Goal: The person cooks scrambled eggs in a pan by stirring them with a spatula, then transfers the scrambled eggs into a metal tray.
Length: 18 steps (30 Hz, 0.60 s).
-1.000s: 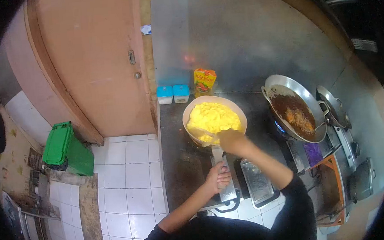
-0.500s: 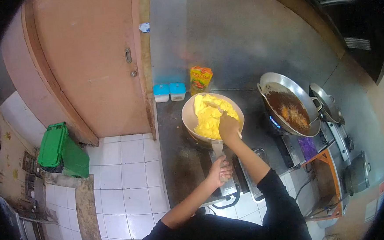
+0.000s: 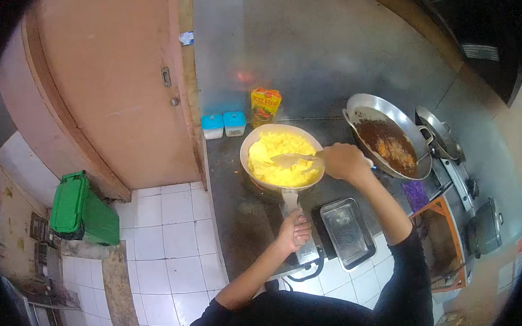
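Yellow scrambled egg (image 3: 275, 147) fills much of a light-coloured pan (image 3: 245, 146) on the stove. My left hand (image 3: 294, 230) is wrapped round the pan's handle (image 3: 290, 202), just in front of the pan. At the pan's right edge my right hand (image 3: 341, 161) is closed on a spatula (image 3: 293, 159), whose blade lies in the egg. The grip end of the spatula is mostly hidden by the hand.
A large wok (image 3: 382, 99) of brown oil with frying food stands right, beside another pan (image 3: 436, 129). Behind are two blue-lidded containers (image 3: 223, 124) and a yellow pouch (image 3: 266, 106). A metal tray (image 3: 347, 232) lies right of my left hand. A green bin (image 3: 84, 209) stands left.
My right hand has moved from over the pan to its right edge, and the spatula now lies sideways in the egg. The egg has been spread about. My left hand keeps its hold.
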Available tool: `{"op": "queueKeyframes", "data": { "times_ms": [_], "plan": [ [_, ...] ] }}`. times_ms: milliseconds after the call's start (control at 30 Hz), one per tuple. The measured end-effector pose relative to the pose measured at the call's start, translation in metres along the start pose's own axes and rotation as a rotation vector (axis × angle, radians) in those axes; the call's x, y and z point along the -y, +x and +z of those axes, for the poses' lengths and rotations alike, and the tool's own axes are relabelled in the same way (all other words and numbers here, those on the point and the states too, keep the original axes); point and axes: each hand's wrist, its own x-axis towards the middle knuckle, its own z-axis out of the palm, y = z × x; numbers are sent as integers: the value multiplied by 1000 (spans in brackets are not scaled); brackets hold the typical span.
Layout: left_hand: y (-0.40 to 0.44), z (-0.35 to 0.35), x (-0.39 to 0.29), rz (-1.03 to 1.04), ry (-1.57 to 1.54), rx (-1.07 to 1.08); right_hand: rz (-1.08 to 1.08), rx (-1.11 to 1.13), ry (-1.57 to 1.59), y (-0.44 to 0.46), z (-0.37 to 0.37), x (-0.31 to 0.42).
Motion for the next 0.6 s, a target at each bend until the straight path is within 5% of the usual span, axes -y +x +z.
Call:
{"op": "queueKeyframes", "data": {
  "times_ms": [133,367,600],
  "plan": [
    [0,0,0,19,24,-26,-44,169,-92,-12,-13,15],
    [0,0,0,8,-1,25,85,-81,171,3,100,72],
    [1,-1,0,28,12,-15,299,-192,351,28,108,41]
  ]
}}
